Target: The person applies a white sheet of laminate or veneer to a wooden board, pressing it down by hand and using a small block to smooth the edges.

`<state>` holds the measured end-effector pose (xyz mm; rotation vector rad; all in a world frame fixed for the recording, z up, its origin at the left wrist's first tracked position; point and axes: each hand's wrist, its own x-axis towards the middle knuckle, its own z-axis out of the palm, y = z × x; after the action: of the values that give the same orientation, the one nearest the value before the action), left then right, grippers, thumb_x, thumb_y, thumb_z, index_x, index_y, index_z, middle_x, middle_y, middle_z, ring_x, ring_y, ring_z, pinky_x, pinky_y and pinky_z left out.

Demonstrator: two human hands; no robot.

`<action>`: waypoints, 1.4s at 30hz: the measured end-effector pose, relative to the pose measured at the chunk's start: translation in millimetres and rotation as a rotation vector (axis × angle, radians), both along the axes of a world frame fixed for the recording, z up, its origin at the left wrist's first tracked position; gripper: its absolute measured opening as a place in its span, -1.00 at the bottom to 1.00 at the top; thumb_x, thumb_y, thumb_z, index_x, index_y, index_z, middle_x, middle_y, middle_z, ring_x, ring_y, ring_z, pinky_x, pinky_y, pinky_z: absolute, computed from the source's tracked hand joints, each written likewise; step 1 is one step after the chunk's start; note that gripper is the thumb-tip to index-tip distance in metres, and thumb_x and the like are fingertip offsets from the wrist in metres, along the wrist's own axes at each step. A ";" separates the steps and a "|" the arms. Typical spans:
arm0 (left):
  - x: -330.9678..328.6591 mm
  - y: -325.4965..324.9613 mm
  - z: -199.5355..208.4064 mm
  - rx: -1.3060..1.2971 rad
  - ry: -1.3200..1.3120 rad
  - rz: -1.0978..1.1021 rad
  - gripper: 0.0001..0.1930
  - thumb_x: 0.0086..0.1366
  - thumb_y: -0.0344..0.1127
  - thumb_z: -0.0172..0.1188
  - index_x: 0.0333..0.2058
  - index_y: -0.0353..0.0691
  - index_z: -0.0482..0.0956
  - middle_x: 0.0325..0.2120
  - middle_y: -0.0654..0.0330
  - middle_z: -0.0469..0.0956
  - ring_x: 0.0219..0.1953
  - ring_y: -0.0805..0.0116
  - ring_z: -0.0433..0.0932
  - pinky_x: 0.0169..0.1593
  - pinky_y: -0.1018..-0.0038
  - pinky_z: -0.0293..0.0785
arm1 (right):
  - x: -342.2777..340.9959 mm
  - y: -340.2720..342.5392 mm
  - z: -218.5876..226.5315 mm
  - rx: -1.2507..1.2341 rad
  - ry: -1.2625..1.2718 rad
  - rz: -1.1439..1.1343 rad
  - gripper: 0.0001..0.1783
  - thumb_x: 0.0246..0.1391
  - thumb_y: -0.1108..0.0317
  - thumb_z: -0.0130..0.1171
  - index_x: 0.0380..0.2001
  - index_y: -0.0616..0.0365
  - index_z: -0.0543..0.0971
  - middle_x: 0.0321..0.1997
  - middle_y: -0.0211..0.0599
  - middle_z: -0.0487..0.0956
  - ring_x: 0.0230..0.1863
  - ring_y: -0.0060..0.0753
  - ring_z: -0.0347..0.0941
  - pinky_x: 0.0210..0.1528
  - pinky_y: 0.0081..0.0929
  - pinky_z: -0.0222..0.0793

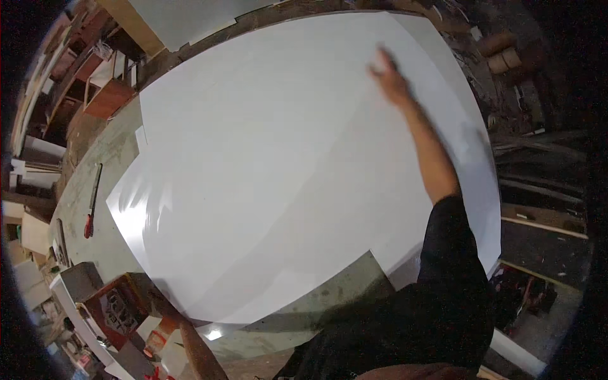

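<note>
A large glossy white sheet [272, 139] spreads over a greenish-grey work table [342, 291]. Its left corner curls up and catches the light. My right hand [391, 81], slightly blurred by motion, reaches over the far right part of the sheet with its fingers apart and nothing in them. I cannot tell whether it touches the surface. At the near left edge of the sheet is my left hand [168, 308], dark and partly in shadow, so its fingers do not show clearly. A long thin tool with a red handle [89, 225] lies on the table, left of the sheet.
Wooden shelves with a reddish-brown box [109, 98] stand at the far left. Near my left forearm is an open brown drawer-like box [117, 310] with small parts. A pale panel [196, 19] lies beyond the table. Brown rolls [503, 60] and scraps clutter the right.
</note>
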<state>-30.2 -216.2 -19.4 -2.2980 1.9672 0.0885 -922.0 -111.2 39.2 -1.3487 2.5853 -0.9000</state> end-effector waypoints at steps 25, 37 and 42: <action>-20.7 -16.7 -11.0 0.051 0.132 0.097 -0.57 0.49 -0.22 -0.16 0.26 -0.22 0.17 0.09 0.00 0.43 0.04 0.02 0.53 0.03 0.21 0.47 | -191.1 -77.1 -3.0 -0.102 -0.045 -0.170 -0.02 0.21 -0.28 -0.02 0.46 0.01 -0.10 0.49 0.06 0.04 0.47 0.07 0.02 0.47 -0.16 -0.06; -15.0 1.0 14.9 0.030 0.162 0.116 -0.58 0.50 -0.19 -0.18 0.23 -0.24 0.20 0.06 -0.01 0.47 0.02 0.00 0.54 0.02 0.18 0.47 | -45.2 -68.0 1.1 0.066 0.151 0.252 -0.20 0.30 -0.04 0.01 0.43 0.11 0.05 0.52 -0.06 0.01 0.53 -0.16 -0.10 0.52 -0.27 -0.18; -25.0 10.4 10.8 0.016 0.242 0.148 -0.59 0.50 -0.18 -0.19 0.22 -0.24 0.21 0.04 -0.01 0.48 0.02 -0.01 0.54 0.01 0.17 0.47 | -67.5 -99.6 -9.5 0.058 0.095 -0.002 -0.06 0.24 -0.14 0.04 0.42 0.26 -0.03 0.51 0.09 -0.04 0.53 -0.03 -0.14 0.51 -0.21 -0.16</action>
<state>-55.2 -205.8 -8.6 -2.5231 1.8850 0.4127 -989.6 -210.8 29.6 -1.4065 2.6604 -0.7728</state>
